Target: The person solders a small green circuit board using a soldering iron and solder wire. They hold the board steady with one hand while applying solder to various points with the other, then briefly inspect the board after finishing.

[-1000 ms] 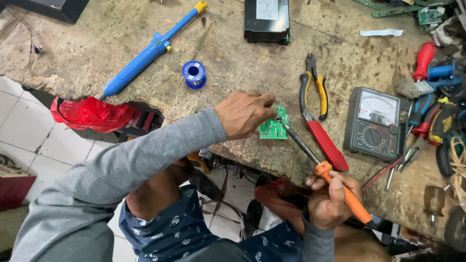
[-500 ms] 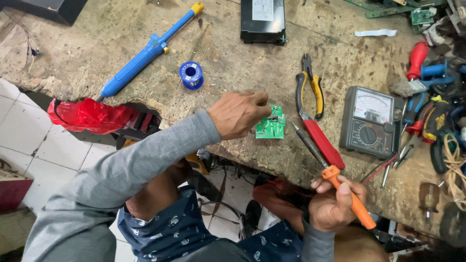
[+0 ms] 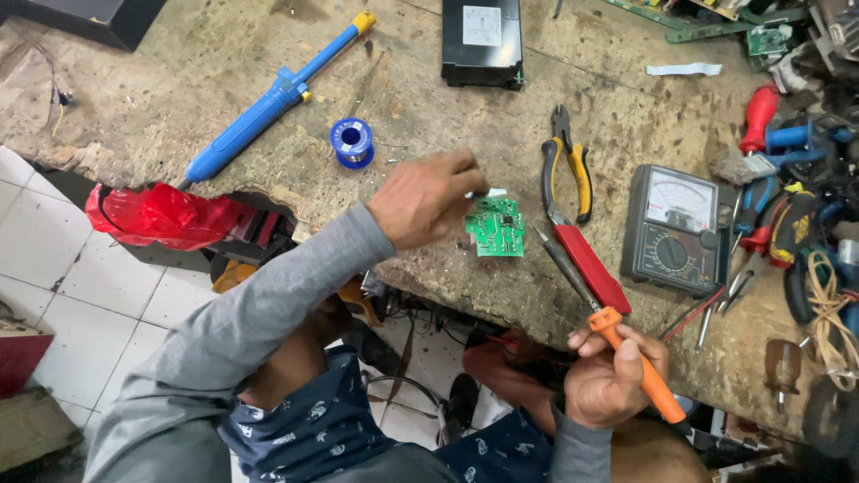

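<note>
Head view looks down on the rough wooden workbench (image 3: 179,98), with my gray-sleeved left arm reaching across its front edge. Farthest back lies a black box (image 3: 481,43), and left of it a long blue desoldering pump (image 3: 268,103) runs diagonally, its yellow end pointing up and right. An analog multimeter (image 3: 676,228) sits to the right, pliers with yellow and black handles (image 3: 565,170) just beside it. My left hand (image 3: 425,201) hovers over the small green circuit board (image 3: 497,226) lying flat near the bench edge, fingertips pressed together on a small white piece above it. My right hand (image 3: 613,376) is closed around the orange handle of the soldering iron (image 3: 586,291); its long axis slants up and left, tip pointing at the board. A blue solder spool (image 3: 352,141) stands behind my left hand.
</note>
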